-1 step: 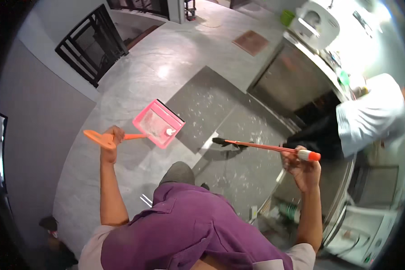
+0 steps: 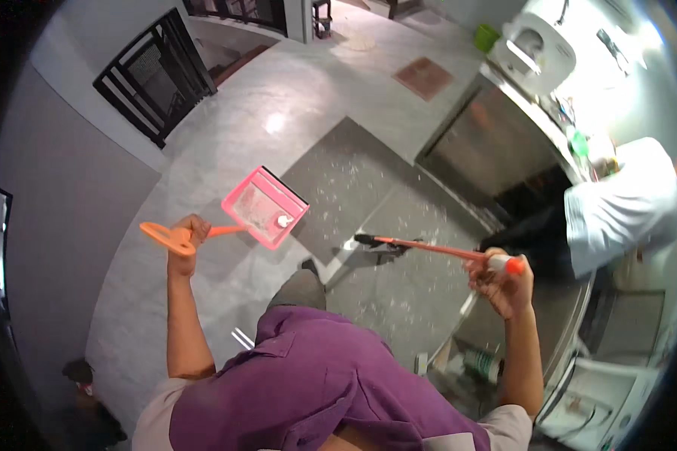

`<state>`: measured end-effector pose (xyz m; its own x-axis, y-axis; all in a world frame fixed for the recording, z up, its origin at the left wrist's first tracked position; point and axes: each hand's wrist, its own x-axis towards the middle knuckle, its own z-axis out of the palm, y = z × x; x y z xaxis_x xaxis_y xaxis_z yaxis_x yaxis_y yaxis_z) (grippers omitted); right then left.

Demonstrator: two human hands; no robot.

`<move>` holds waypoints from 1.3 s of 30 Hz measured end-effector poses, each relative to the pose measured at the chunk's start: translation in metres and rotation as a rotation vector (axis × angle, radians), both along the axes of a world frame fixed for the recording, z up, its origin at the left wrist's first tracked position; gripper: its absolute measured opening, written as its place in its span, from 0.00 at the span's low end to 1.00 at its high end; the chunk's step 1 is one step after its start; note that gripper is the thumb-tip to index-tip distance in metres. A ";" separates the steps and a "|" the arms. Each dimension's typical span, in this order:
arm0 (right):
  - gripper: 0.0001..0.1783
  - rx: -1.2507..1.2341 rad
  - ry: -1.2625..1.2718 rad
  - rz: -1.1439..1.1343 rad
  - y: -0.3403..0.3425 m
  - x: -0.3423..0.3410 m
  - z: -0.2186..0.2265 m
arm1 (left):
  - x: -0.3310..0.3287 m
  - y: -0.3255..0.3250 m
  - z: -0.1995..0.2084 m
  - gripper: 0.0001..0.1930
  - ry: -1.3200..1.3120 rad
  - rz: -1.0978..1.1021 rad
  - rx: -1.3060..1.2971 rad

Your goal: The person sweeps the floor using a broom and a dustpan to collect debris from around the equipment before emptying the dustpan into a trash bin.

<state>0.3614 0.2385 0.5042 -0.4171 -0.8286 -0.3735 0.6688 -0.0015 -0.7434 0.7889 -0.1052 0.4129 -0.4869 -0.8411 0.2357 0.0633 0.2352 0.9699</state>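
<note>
My left hand is closed around the orange handle of a pink dustpan, held out in front of me on the left. Greyish dust and a small crumpled white piece lie inside the pan. On the right, my right hand grips a broom near the white and orange end of its long handle. Its dark bristles point left, close to a white patch on the grey floor mat. Whether the bristles touch the floor I cannot tell. White bits are scattered over the mat.
Another person in a white shirt stands at the counter on the right. A black gate stands at the far left. A brown mat lies farther off. Near my right elbow are a green-and-white container and a white appliance.
One of my feet has come forward into view beside the mat. The broom's handle end has dipped slightly and shifted left. The dustpan stays nearly in place.
</note>
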 end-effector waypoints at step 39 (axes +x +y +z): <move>0.22 1.016 0.787 0.439 -1.093 -1.027 -0.286 | -0.965 -1.029 -0.028 0.15 0.388 0.619 0.310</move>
